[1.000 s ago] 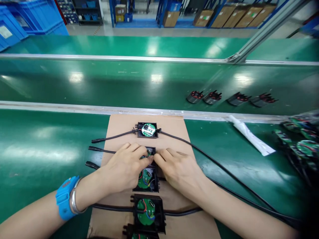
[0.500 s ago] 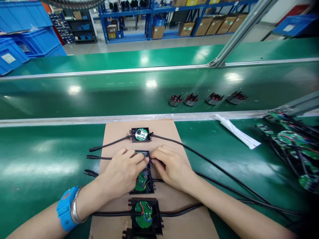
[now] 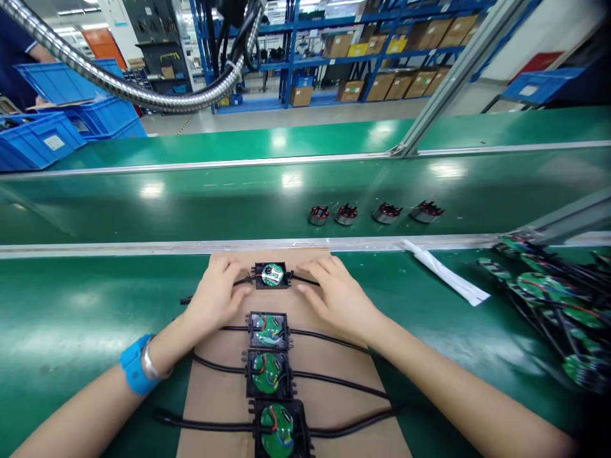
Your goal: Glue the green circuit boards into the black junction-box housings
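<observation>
4 cases [image 3: 298,425], 4 boards [image 3: 277,429] in them, 1 left hand [image 3: 214,294], 1 right hand [image 3: 342,298], 1 cardboard [image 3: 334,407]. 4 stators [image 3: 387,214], 1 tube [image 3: 446,273], 1 wristband [image 3: 136,366], 1 bangle [image 3: 149,361], 1 hose [image 3: 157,99]. At least 3 bins [image 3: 41,145] far left; boards in 1 pile [image 3: 548,299] too tangled to count

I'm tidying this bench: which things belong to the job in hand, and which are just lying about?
Apparently in use:
four cased circuit boards, the farthest between the left hand and right hand
their black cables
cardboard sheet beneath

Apparently just lying about:
four metal cylinders
white packet
piled boards, possibly spares
</observation>
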